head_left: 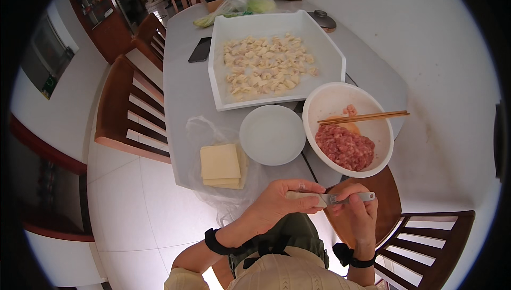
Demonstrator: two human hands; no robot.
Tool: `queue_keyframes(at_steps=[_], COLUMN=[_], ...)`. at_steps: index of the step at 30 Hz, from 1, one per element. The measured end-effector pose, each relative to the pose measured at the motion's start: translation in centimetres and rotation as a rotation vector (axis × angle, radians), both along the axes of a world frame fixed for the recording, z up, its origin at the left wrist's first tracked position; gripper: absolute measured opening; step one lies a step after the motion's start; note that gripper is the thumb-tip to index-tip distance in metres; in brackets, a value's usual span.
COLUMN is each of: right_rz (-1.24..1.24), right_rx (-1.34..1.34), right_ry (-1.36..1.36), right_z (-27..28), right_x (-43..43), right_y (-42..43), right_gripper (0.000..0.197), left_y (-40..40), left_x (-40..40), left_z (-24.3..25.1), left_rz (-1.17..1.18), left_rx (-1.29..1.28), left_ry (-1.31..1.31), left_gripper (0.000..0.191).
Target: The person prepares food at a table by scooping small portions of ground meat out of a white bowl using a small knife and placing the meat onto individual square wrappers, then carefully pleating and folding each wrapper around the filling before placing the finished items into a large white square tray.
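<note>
My left hand (pixel 293 198) holds a pale dough wrapper (pixel 305 199) over the table's near edge. In my right hand (pixel 357 206) is a flat metal utensil (pixel 366 196) whose end meets the wrapper; the filling, if any, is hidden. Just beyond, a white bowl (pixel 310 146) contains raw minced meat (pixel 345 148), with wooden chopsticks (pixel 363 117) lying across it. Left of that bowl is a round whitish dish (pixel 272 135). A stack of square dough wrappers (pixel 220 162) rests on a plastic bag. Many folded dumplings (pixel 267 64) lie in a large white tray (pixel 213 70).
A black phone (pixel 200 49) lies left of the tray. Behind it are bagged green vegetables (pixel 259 6) and cardboard; a dark lid (pixel 322 20) sits at the back right. Wooden chairs (pixel 131 108) flank the table, another chair (pixel 423 236) stands near my right arm.
</note>
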State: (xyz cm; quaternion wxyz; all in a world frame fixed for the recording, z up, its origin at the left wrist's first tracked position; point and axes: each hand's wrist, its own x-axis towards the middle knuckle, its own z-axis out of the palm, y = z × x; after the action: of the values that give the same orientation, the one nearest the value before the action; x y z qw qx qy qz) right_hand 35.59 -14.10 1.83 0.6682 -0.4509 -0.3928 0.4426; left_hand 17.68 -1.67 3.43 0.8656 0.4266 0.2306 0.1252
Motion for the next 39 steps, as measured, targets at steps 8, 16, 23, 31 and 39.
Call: queue_keyframes(at_steps=[8, 16, 23, 31, 39], right_rz=[0.021, -0.015, -0.095, -0.171, -0.404], right_rx=[-0.01, 0.025, 0.052, 0.085, 0.169], right_ry=[-0.09, -0.132, -0.103, -0.073, -0.109], right_z=[0.9, 0.7, 1.2, 1.8, 2.1], right_x=[-1.1, -0.9, -0.7, 0.3, 2.3], right_y=[0.0, -0.2, -0.6, -1.0, -1.6], right_gripper=[0.03, 0.033, 0.033, 0.03, 0.028], left_y=[-0.2, -0.4, -0.5, -0.4, 0.9], left_x=[0.3, 0.3, 0.2, -0.5, -2.2], left_z=[-0.5, -0.9, -0.3, -0.1, 2.0], left_rz=[0.059, 0.062, 0.033, 0.055, 0.182], left_rx=[0.019, -0.034, 0.014, 0.079, -0.119], left_ry=[0.044, 0.034, 0.018, 0.038, 0.028], left_gripper=[0.021, 0.017, 0.019, 0.022, 0.024])
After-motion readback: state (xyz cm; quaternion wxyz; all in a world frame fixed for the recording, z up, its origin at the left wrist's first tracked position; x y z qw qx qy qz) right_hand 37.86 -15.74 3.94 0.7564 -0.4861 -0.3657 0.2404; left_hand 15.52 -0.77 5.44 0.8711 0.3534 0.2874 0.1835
